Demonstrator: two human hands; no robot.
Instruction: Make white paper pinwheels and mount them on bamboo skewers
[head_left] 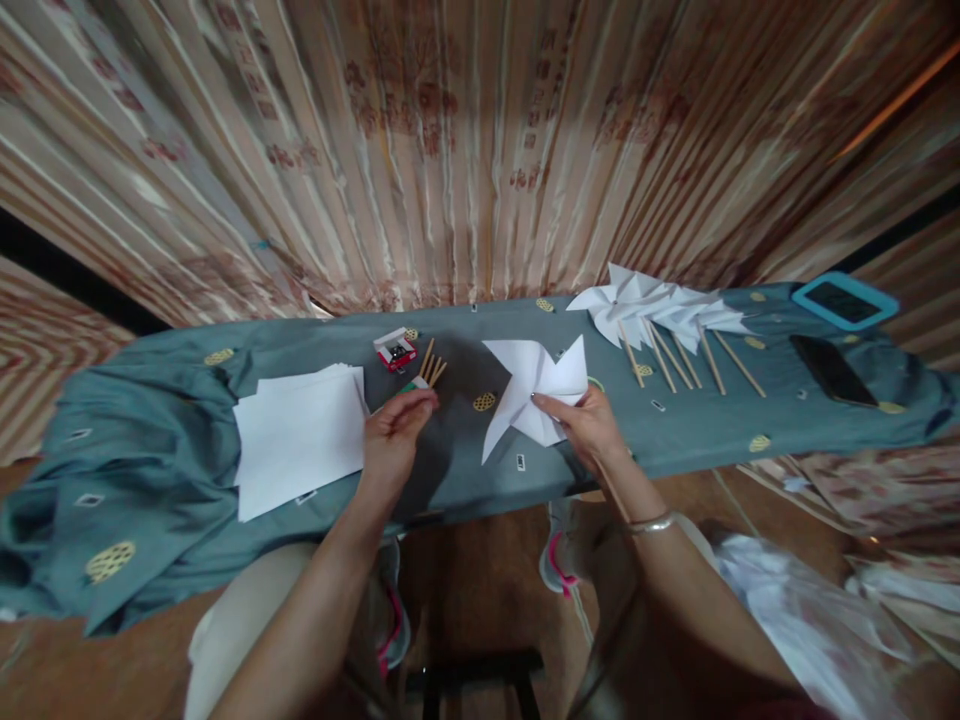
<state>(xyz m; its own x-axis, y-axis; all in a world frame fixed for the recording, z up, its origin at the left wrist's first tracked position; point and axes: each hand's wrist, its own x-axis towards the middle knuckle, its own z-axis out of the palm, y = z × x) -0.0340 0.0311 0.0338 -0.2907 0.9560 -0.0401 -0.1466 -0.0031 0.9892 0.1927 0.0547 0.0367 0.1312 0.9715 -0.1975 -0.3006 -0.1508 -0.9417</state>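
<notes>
l. hand (391,428) has bent fingers at a small pack of sticks (433,369); can't tell if it grips it, b/c the fingers hide the low end. r. hand (592,425) pinches a white paper pinwheel (526,378), thumb on top, other fingers mostly hid.

from the l.: a stack of white paper (300,440) lies nr the front edge of the gray-green cloth (457,455), its r. side just by the l. hand. behind that hand sits a little red & white box (394,350), dark bits inside too small to make out. a strip of cloth shows btwn l. hand & pinwheel. a round green-rimmed thing (595,383) peeks out by r. hand. further r., other pinwheels (656,305) overlap nr the back edge, too mixed to count, w/ thin poles (723,365) pointing frontward. then a black phone (832,370) & a blue-framed thing (874,312) nr the r. end. both arms get cut off at the bottom.
</notes>
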